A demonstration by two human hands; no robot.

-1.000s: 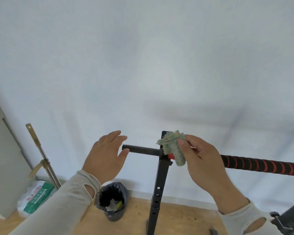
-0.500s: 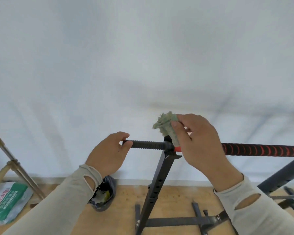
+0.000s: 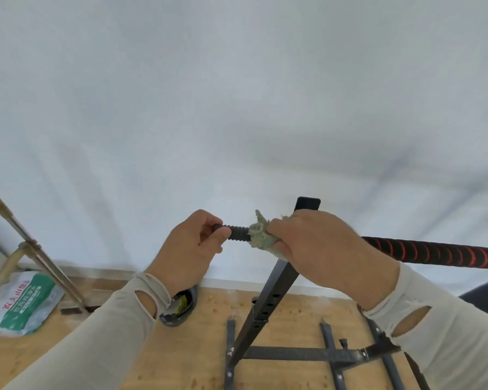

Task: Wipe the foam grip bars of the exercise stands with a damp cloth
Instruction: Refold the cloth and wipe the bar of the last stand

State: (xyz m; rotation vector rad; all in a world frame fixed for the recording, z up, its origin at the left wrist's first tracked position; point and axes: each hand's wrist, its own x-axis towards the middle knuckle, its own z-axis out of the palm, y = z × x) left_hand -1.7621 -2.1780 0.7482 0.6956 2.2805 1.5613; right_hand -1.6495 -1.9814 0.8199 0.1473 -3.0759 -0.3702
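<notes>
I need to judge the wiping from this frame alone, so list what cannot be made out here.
- Head view: the black ribbed bar under the cloth, hidden by cloth and right hand.
- The bar's left tip, inside the left hand grip.
- The red-striped bar, cut off by the right edge.
- Whether the cloth is damp.

Two hands: left hand (image 3: 190, 250) and right hand (image 3: 319, 243). One green cloth (image 3: 261, 235). One short black ribbed bar (image 3: 235, 232). One long black bar with red stripes (image 3: 434, 253). One black stand (image 3: 268, 299). One plastic bag with green print (image 3: 23, 304). One black bin (image 3: 181, 306). One wooden pole (image 3: 34, 250).
</notes>
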